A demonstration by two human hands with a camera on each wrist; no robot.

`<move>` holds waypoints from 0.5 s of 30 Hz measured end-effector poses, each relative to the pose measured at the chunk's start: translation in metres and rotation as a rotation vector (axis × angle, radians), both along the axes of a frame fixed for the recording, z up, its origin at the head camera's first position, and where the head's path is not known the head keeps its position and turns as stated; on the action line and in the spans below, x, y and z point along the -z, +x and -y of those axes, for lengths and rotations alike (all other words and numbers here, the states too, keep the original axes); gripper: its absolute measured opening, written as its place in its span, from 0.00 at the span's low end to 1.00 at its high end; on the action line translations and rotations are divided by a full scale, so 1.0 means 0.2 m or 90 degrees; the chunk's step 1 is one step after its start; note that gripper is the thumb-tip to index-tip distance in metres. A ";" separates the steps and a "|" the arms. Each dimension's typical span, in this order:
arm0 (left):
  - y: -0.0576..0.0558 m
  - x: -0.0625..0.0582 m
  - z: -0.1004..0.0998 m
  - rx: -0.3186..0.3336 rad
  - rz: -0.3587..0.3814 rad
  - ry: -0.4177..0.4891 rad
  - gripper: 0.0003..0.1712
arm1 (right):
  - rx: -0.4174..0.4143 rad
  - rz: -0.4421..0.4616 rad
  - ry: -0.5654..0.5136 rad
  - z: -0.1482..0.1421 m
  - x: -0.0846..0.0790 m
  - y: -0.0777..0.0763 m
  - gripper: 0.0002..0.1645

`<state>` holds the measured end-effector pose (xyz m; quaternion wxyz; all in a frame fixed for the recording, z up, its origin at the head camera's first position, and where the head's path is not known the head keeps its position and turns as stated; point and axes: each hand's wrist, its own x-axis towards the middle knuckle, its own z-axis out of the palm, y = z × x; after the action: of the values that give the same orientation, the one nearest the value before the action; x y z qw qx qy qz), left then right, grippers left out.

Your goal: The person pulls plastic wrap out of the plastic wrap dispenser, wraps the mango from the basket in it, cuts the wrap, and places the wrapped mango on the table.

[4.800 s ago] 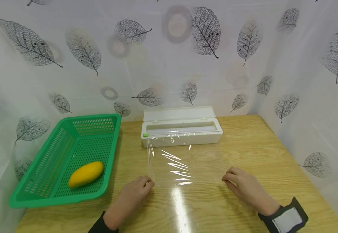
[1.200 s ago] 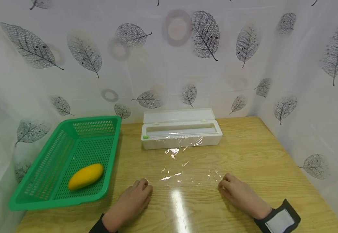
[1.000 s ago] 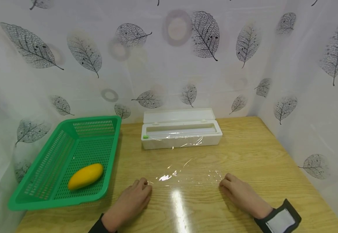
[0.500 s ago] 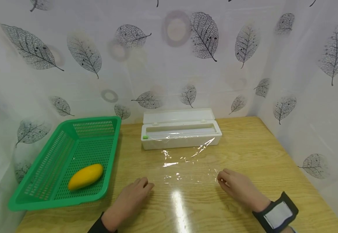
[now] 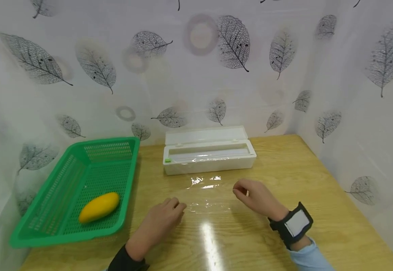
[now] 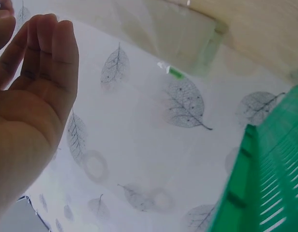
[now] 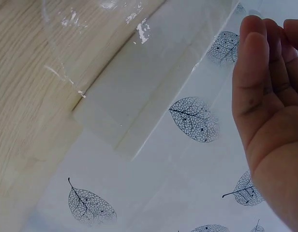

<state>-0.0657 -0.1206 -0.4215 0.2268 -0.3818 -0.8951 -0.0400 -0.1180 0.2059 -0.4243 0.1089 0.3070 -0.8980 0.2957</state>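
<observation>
Clear film (image 5: 203, 187) runs glinting from the front of an open white box (image 5: 213, 165) onto the near side, between two hands. Roll (image 5: 213, 153) inside the box; lid (image 5: 206, 136) tipped up behind; green tab (image 5: 167, 160) at the left end. Right hand (image 5: 258, 197) off the table: thumb and forefinger meet in a loop, seemingly pinching film near its right edge. Left hand (image 5: 159, 223): fingers bent, tips just beside the film's near left corner; I cannot tell whether they grip it. Further left, green basket (image 5: 61, 238) with one yellow oblong fruit (image 5: 99, 207). Wood-grain table (image 5: 284, 165); leaf-printed white curtain (image 5: 182, 82) behind.
</observation>
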 end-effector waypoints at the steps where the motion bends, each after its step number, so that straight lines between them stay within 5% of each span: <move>1: 0.00 -0.01 -0.01 0.009 -0.009 0.008 0.14 | -0.002 -0.003 -0.007 0.00 0.00 -0.01 0.04; 5: 0.01 -0.08 -0.04 0.050 -0.037 0.044 0.13 | -0.004 -0.012 -0.026 0.01 0.02 -0.02 0.05; 8: 0.03 -0.15 -0.05 0.063 -0.044 0.074 0.02 | -0.019 0.002 -0.019 0.03 0.03 -0.02 0.04; 15: 0.11 -0.36 0.06 0.002 -0.082 0.115 0.30 | -0.016 0.031 -0.011 0.04 0.04 -0.01 0.04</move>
<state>-0.0441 -0.1335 -0.3493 0.3176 -0.3628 -0.8707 -0.0963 -0.1195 0.1986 -0.4333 0.0863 0.3098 -0.8940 0.3119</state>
